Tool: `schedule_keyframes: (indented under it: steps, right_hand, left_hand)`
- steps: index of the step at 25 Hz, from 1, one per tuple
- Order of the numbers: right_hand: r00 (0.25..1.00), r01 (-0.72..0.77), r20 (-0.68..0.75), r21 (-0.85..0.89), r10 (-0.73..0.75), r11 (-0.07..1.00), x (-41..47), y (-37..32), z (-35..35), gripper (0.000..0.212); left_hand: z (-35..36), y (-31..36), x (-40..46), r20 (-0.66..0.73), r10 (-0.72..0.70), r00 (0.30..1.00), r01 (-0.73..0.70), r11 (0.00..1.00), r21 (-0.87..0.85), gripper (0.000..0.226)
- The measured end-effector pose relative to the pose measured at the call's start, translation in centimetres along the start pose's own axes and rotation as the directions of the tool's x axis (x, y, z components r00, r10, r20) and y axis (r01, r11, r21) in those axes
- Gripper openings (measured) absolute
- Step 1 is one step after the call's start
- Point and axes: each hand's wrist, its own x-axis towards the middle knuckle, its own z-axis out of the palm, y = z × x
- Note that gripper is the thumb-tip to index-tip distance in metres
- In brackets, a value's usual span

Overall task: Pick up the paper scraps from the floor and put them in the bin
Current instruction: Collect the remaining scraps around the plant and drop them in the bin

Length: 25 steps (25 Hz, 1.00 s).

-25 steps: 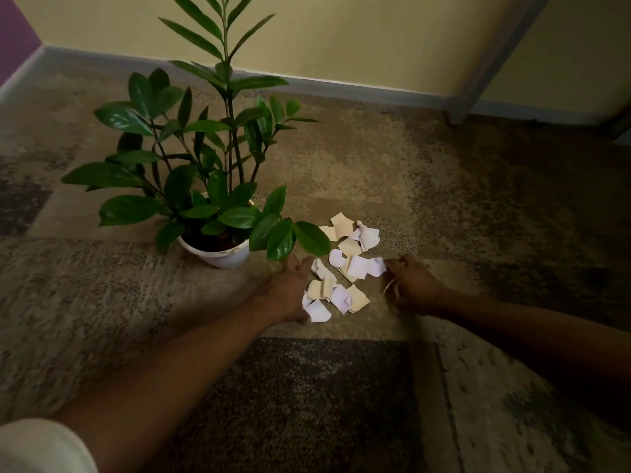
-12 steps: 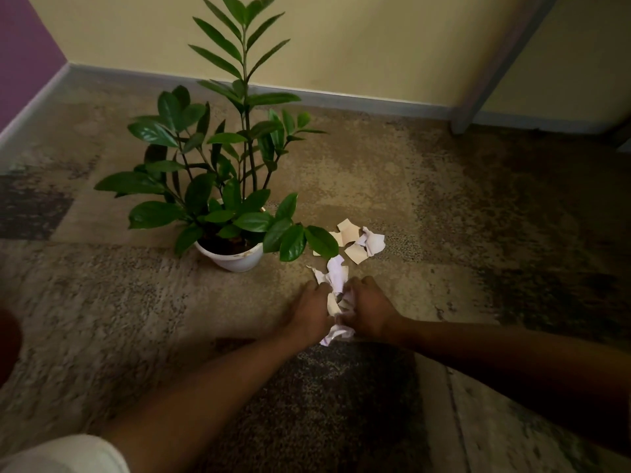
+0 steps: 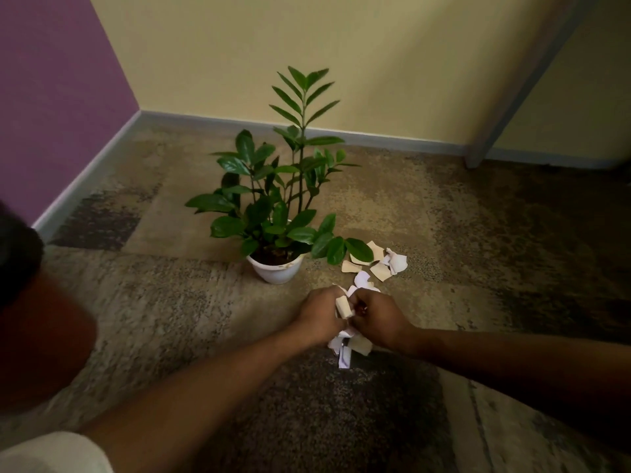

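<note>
No legible text, labels, brands, numbers or signs showing anywhere; paper scraps [image 3: 375,264] showing no readable print at this resolution.

Two hands meet over the carpet: one left hand [image 3: 319,312] and one right hand [image 3: 375,319], both curled round one bunch of paper scraps [image 3: 348,343] pressed between them; the pieces in that bunch are too crumpled to count. Just beyond the grip, about five loose scraps [image 3: 379,262] lie on the floor in one small cluster. Beyond the grip and to its left stands one potted plant [image 3: 276,268], in a single white pot.
</note>
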Motion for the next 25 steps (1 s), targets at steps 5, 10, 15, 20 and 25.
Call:
schedule_keyframes:
  steps: [5, 10, 15, 20, 25]
  right_hand:
    - [1.0, -0.005, -0.024, 0.122, 0.008, 0.993, -1.1, -6.4, 0.5, 0.014]
    - [0.997, -0.067, 0.072, 0.458, 0.038, 0.887, -1.2, -16.1, 2.5, 0.023]
    - [0.991, 0.086, 0.027, 0.606, -0.128, 0.791, 0.9, -28.4, 3.1, 0.027]
    - [0.967, 0.126, 0.073, 0.693, -0.243, 0.71, 2.4, -40.2, 5.9, 0.028]
    - [0.915, -0.044, 0.296, 0.748, -0.275, 0.662, 2.3, -46.7, 8.5, 0.029]
  left_hand:
    - [-6.9, 0.0, -3.7, 0.044, 0.037, 0.998, -0.041, 0.994, 0.099, 0.02]
    - [-17.0, -0.7, -7.3, 0.14, -0.047, 0.989, 0.008, 0.964, 0.265, 0.027]
    - [-30.1, -1.6, -11.3, 0.099, -0.122, 0.988, 0.082, 0.939, 0.334, 0.026]
    - [-40.1, -5.2, -16.6, -0.067, -0.258, 0.964, 0.266, 0.938, 0.221, 0.026]
    - [-44.0, -9.3, -21.5, -0.184, -0.383, 0.905, 0.351, 0.918, -0.183, 0.03]
